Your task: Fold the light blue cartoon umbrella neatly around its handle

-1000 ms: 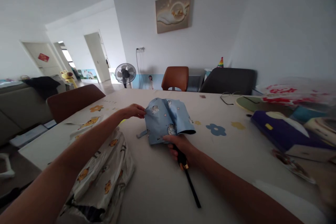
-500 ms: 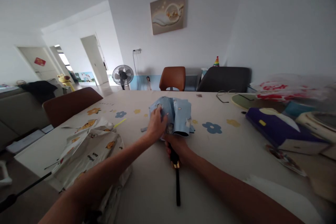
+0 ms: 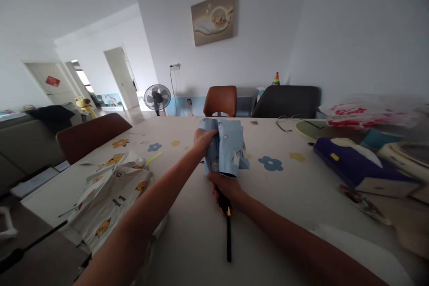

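A light blue folding umbrella [image 3: 227, 148] with small cartoon prints stands over the middle of the table. My right hand [image 3: 225, 186] is closed round its base, just above the black handle [image 3: 228, 232], which points back toward me. My left hand [image 3: 202, 137] grips the upper left folds of the blue canopy, fingers wrapped into the cloth. A second umbrella [image 3: 110, 196], white with yellow cartoon figures, lies crumpled at the near left of the table.
The table [image 3: 187, 241] has a cloth with flower prints. A purple tissue box [image 3: 355, 167], eyeglasses [image 3: 284, 124], a round green mat and a red-printed plastic bag sit at the right. Brown chairs stand at the left [image 3: 90, 132] and far end [image 3: 220, 99].
My left hand moved from the canopy's far left edge onto its folds, then up to the top. The canopy is now gathered narrower and more upright. The handle swung to point straight at me.
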A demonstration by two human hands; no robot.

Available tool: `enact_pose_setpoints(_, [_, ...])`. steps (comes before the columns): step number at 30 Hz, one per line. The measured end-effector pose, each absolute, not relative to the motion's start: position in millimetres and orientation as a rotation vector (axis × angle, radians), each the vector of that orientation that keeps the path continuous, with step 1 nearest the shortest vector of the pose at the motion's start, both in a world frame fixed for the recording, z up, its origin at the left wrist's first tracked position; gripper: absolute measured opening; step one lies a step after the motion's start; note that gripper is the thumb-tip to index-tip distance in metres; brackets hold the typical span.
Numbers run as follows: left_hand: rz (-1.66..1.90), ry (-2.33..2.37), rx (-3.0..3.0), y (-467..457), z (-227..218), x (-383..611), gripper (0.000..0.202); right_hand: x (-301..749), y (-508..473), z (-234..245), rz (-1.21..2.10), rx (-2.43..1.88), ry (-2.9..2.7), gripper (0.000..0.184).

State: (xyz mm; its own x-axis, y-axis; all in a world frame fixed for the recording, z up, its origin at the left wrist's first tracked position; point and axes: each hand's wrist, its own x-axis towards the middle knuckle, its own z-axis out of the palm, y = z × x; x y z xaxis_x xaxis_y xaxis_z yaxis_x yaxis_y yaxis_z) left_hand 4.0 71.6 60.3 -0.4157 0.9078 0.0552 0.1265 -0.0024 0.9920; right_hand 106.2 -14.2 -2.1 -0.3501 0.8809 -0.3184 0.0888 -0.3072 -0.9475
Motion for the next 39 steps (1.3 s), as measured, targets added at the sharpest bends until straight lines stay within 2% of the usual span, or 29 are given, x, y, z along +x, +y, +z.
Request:
enact_pose_setpoints(3, [1.464, 1.471, 0.963, 78, 77, 0, 0.021, 110, -13, 2, 1.772, -1.219, -1.354, 0.029])
enact_pose_setpoints(9, [1.554, 1.194, 0.820, 76, 95, -7, 0.021, 118, -8, 10, 2.020, -0.945, -1.417, 0.029])
enact_pose_setpoints(14, [1.738, 1.125, 0.955, 63, 103, -6, 0.017, 121, -4, 16, 1.963, -0.783, -1.405, 0.019])
enact_pose_setpoints(21, [1.817, 1.195, 1.068, 56, 106, 2, 0.012, 120, -3, 12, 1.743, -0.953, -1.388, 0.030])
enact_pose_setpoints(29, [1.859, 1.396, 0.979, 63, 97, -5, 0.015, 116, -5, 13, 1.738, -1.176, -1.476, 0.016])
enact_pose_setpoints(34, [1.769, 1.512, 0.994, 68, 95, -4, 0.023, 116, -2, 2, 1.824, -1.253, -1.443, 0.030])
enact_pose_setpoints(39, [1.634, 1.503, 1.198, 45, 94, 0, 0.032, 118, -2, 8, 1.837, -1.214, -1.376, 0.033])
